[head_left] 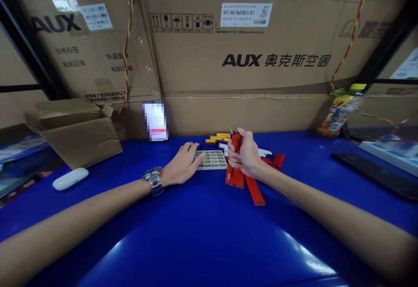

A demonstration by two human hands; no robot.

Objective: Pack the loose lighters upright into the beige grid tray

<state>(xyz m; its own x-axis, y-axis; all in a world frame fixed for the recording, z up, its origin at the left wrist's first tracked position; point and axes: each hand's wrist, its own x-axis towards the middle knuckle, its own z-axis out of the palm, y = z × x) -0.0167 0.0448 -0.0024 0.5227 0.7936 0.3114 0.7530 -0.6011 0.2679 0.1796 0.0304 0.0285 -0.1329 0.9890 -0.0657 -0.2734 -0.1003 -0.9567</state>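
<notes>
red piece with a dark top (235, 142): held in your closed right hand (247, 153), at two o'clock from the gridded tray (212, 167). your left hand (183, 163) lies at the tray's nine o'clock, thumb touching it; whether it grips, i cannot tell. flat red pieces (234, 180) lie at four o'clock, yellow pieces (213, 139) near twelve.

This looks like a storeroom with a work table: a big AUX air-conditioner carton (277, 82) forms the backdrop, black rack posts (48, 73) flank the carton, and a blue tabletop (202, 234) spreads in front of it.
</notes>
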